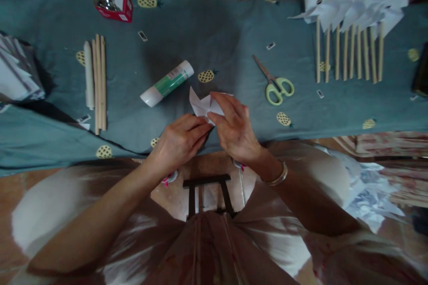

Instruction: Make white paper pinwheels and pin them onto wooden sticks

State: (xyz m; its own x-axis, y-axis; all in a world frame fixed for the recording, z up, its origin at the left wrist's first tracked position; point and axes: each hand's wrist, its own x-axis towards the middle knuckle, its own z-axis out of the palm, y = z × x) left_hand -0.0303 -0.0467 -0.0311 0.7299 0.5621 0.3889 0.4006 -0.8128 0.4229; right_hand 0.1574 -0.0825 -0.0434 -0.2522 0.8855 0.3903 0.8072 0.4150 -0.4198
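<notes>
White paper: the folded piece (200, 106) is at the near side of the counter (214, 31), between the fingertips of the two hands and a little ahead of them. It touches both, so neither is clearly nearer. One pointed corner rises away from the body, on the left; no long axis can be told, because fingers cover part.
Left hand: the fingers (177, 140) are close together and bent, pinching the near edge of the paper.
Right hand: it is half closed (236, 131); the thumb and the index finger are a little apart, with the right part of the paper between them.
Glue stick: it lies (170, 81) just beyond the left hand, slanting, its far end toward the right.
Scissors: they lie (274, 85) beside the right hand, the handles nearer to it, the blades pointing away and leftward.
Pinwheels: the white group (357, 2) is at the far right, with sticks toward the body.
</notes>
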